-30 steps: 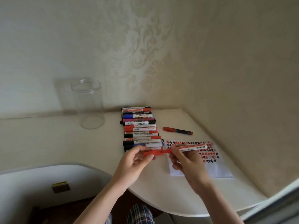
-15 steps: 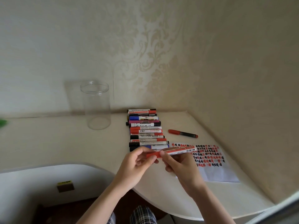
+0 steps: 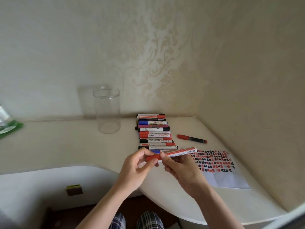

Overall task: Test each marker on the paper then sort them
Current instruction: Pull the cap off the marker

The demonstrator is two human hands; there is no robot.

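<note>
Capping now: left hand [image 3: 137, 169] pinches red cap [image 3: 153, 157] back onto whiteboard marker [image 3: 179, 152] gripped by right hand [image 3: 180, 167], test done, sorting next.

Cream-coloured table with a curved front edge [image 3: 74, 146] stood in a wall corner. On it: an upright clear plastic cylinder jar [image 3: 107, 111]; a row of capped markers, red, blue, black and purple [image 3: 154, 132], lying side by side; right of them, apart, one red-and-black marker [image 3: 192, 139]; a white paper sheet with red and black marks [image 3: 219, 169]; a green-and-clear object [image 3: 8, 125] at far left
</note>
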